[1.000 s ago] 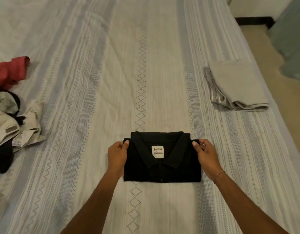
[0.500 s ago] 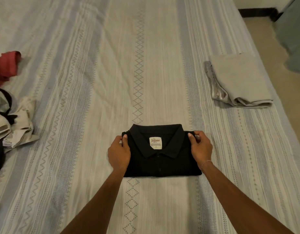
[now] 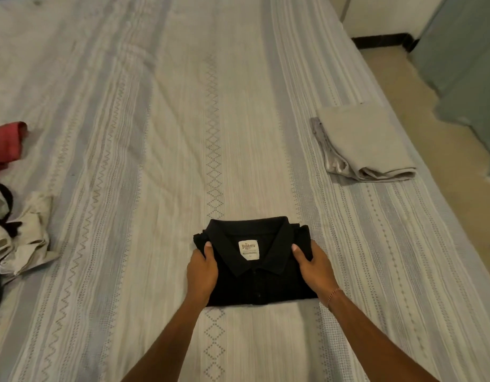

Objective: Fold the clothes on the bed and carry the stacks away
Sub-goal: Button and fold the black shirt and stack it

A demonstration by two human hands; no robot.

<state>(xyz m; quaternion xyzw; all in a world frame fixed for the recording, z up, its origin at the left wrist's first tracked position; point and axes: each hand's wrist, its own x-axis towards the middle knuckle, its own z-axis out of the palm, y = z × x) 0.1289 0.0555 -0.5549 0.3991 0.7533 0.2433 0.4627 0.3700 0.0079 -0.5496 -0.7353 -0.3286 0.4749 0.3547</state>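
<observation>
Folded black collared polo shirt [image 3: 261, 267] lies mid-bed on striped grey-white bedspread [image 3: 128, 188]. Left hand [image 3: 202, 267] and right hand [image 3: 315, 268] grip its side edges, fingers curled under, probably ready for lifting toward folded beige cloth [image 3: 362, 142].

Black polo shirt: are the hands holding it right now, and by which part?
Yes. The left hand grips the folded black polo shirt at its left edge, the right hand at its right edge, beside the collar.

Bedspread [image 3: 161, 133]: pale, woven stripes with zigzag and diamond bands, covering the bed. Floor [image 3: 420, 111]: beige, along the bed's right side. Wall [image 3: 381, 15]: white, with dark skirting [image 3: 381, 41]. Grey-green panel [image 3: 464, 59]: upper right corner.
</observation>
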